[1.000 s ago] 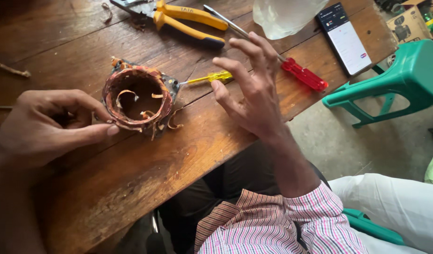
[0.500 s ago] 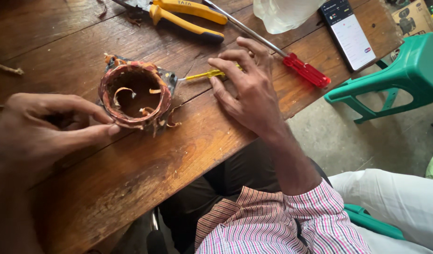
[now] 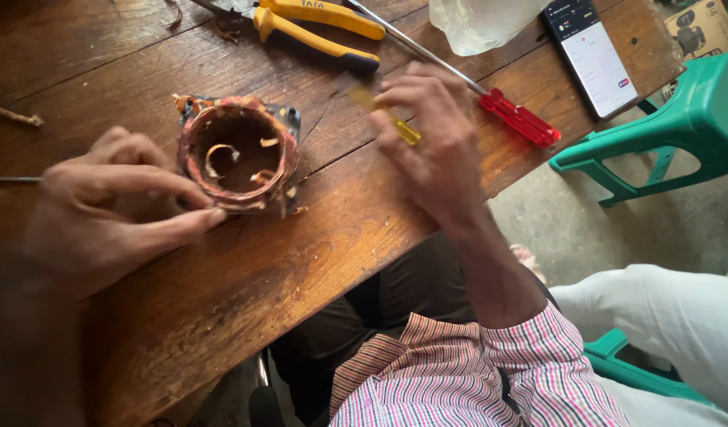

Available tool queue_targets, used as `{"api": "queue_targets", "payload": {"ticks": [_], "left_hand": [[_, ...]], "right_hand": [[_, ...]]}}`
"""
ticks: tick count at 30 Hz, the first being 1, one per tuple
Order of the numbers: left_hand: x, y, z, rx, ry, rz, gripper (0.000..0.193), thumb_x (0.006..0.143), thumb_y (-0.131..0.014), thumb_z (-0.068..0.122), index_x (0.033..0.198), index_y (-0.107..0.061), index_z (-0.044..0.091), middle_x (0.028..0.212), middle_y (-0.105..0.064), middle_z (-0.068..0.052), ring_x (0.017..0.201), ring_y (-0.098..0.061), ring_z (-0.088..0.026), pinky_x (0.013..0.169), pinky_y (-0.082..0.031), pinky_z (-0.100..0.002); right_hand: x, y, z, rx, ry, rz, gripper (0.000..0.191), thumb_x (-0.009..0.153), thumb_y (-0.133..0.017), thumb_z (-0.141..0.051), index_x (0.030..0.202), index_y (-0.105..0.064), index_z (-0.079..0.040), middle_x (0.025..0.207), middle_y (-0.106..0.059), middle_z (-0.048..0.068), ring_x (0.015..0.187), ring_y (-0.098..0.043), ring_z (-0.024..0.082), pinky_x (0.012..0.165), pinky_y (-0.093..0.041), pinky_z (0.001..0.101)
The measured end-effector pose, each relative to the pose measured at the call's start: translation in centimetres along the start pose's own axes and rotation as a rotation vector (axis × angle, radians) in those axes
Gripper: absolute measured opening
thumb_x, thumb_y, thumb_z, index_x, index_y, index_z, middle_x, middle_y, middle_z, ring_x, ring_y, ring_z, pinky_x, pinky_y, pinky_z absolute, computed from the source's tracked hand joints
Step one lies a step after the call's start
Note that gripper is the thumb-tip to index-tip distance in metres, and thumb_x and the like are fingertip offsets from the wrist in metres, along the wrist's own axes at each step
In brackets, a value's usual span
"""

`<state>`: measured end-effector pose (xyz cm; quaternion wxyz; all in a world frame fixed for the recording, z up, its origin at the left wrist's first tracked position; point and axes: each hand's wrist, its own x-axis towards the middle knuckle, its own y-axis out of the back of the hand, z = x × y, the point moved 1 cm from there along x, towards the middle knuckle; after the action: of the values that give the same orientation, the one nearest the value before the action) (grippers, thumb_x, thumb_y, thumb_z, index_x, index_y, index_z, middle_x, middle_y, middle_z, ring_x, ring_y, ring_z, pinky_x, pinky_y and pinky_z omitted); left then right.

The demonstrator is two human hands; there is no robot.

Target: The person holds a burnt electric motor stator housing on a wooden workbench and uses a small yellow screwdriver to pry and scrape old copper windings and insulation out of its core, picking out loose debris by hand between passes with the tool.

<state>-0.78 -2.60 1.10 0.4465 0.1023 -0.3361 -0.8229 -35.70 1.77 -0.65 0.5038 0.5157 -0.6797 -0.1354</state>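
On the wooden table (image 3: 245, 277), left hand (image 3: 103, 213) pinches the motor winding (image 3: 237, 154); right hand (image 3: 431, 150) clasps a yellow tool (image 3: 403, 130).

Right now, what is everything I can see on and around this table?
wooden table: one, brown, fills the left and centre
wound coil ring: one, reddish copper, on the table by the left hand
small screwdriver: one, yellow handle, blurred, at the right hand's fingers
long screwdriver: one, red handle, top centre
pliers: one pair, yellow handles, top edge
phone: one, screen lit, top right on the table
plastic bag: one, clear, top edge
stool: one, green plastic, right of the table
left hand: thumb and fingers against the ring
right hand: over the table by the yellow handle
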Motion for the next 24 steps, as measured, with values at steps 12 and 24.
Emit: {"api": "queue_targets", "payload": {"ticks": [12, 24], "left_hand": [[1.2, -4.5, 2.0, 0.239, -0.33, 0.384, 0.029, 0.075, -0.087, 0.022, 0.094, -0.069, 0.008, 0.126, -0.062, -0.012, 0.121, -0.048, -0.031, 0.107, -0.032, -0.046], [0.7, -4.2, 0.8, 0.353, -0.326, 0.329, 0.047, 0.079, -0.085, 0.042, 0.118, -0.075, 0.018, 0.156, -0.04, -0.007, 0.14, -0.029, -0.029, 0.116, -0.022, -0.045]], "right_hand": [[-0.7, 1.0, -0.7, 0.301, -0.061, 0.097, 0.012, 0.114, -0.063, -0.008, 0.126, -0.06, -0.006, 0.105, -0.068, 0.009, 0.092, -0.07, 0.012, 0.078, -0.058, 0.0231], [-0.6, 1.1, -1.1, 0.606, -0.08, 0.174, 0.03, 0.116, -0.07, -0.001, 0.14, -0.054, -0.001, 0.119, -0.068, 0.008, 0.106, -0.069, 0.012, 0.094, -0.057, 0.0253]]}}
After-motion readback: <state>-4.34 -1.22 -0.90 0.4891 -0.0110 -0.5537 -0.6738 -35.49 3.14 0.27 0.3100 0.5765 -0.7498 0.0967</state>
